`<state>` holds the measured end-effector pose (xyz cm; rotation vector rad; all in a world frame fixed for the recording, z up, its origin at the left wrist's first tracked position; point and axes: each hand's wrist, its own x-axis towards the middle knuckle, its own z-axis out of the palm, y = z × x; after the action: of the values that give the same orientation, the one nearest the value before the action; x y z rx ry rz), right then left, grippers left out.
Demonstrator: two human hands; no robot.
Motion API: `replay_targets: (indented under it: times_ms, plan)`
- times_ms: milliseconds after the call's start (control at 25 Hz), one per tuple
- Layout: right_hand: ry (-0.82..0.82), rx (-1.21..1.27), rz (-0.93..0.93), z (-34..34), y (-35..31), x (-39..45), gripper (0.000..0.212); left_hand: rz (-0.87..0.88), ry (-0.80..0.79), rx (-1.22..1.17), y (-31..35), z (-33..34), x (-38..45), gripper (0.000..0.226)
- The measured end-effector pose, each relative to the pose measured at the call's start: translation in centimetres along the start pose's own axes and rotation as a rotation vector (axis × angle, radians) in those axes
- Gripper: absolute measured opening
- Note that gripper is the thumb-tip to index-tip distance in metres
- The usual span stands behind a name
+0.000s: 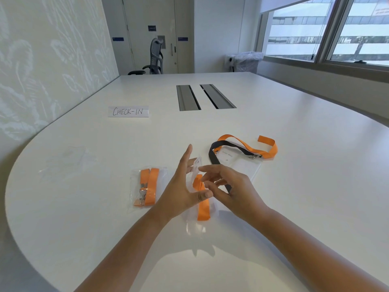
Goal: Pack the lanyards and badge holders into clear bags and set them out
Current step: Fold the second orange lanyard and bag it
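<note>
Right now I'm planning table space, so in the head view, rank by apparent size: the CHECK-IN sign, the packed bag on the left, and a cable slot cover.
1. Packed bag, largest, though it lies nearer the camera.
2. Cable slot cover and CHECK-IN sign: too alike to rank.

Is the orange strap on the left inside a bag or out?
Inside. The folded orange lanyard lies within a clear bag on the table; the plastic's shiny edges show all around it, clip included.
</note>
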<state>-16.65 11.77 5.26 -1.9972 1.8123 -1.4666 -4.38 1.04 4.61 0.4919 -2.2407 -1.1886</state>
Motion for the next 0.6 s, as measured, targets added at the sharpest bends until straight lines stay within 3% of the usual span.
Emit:
replay_targets:
  times_ms: [280, 600]
  plan:
    - [-0.043, -0.137, -0.01, -0.6, 0.6, 0.2, 0.014, 0.009, -0.073, -0.001, -0.8, 0.5, 0.0, 0.105]
    - [-0.152, -0.131, 0.011, -1.2, -0.1, 0.2, 0.011, -0.059, -0.189, 0.004, -1.0, 0.0, 0.2, 0.1]
